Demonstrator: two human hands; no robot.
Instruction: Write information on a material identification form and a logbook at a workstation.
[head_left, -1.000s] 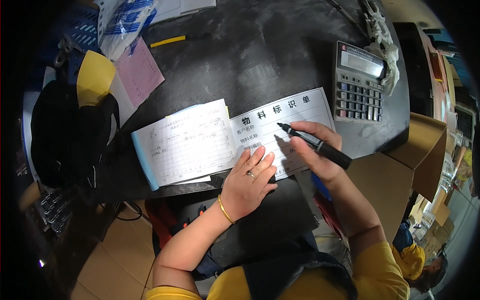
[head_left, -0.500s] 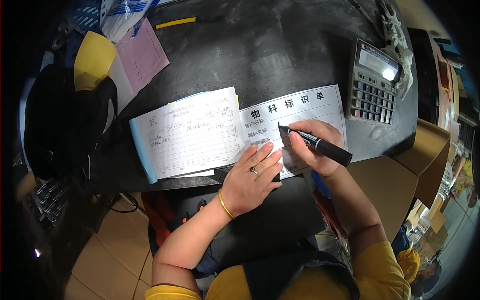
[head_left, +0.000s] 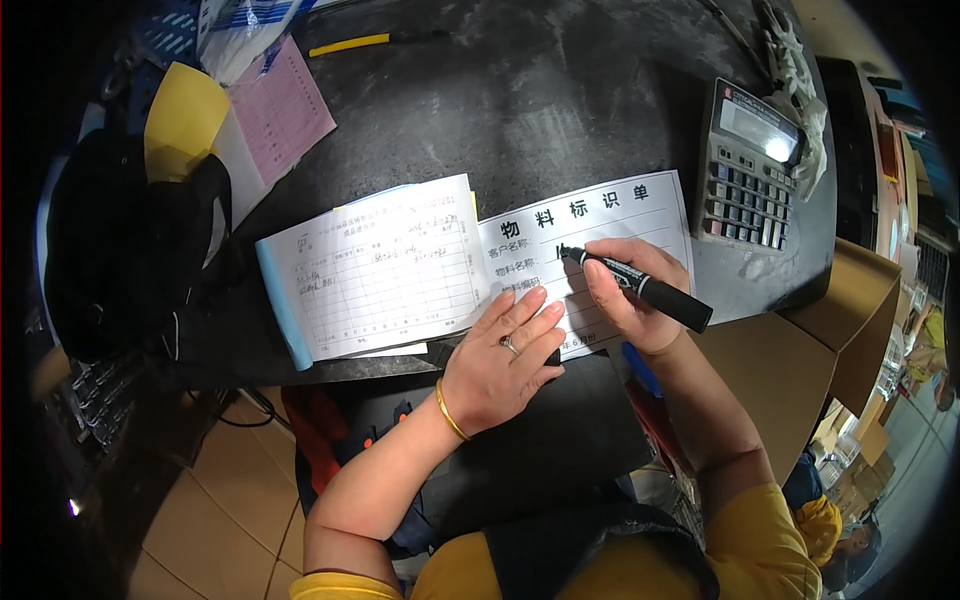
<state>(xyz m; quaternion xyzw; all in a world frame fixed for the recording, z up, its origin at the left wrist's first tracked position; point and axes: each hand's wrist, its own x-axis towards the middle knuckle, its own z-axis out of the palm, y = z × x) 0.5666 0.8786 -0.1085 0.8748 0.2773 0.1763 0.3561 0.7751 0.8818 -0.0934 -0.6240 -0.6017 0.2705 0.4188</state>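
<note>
A white printed form (head_left: 610, 215) with ruled lines lies on the dark table. My right hand (head_left: 640, 295) grips a black marker pen (head_left: 660, 297), its tip on the form's upper line beside a few fresh black strokes. Flat on the form's lower left corner rests my left hand (head_left: 508, 355), fingers stretched out, with a ring and a gold bracelet. Just left of the form, a receipt pad (head_left: 385, 270) with a blue edge lies open, its top sheet bearing handwriting.
A large desk calculator (head_left: 745, 170) stands at the right, near crumpled white plastic. Pink (head_left: 280, 110) and yellow (head_left: 185, 120) papers and a black bag (head_left: 130, 240) lie at the left. A yellow pen-like stick (head_left: 348, 45) sits far back. Below the table's right edge stands a cardboard box (head_left: 770, 370).
The marker tip has shifted slightly right and has left more black strokes on the form. My right hand moved a little right with it; my left hand stayed put.
</note>
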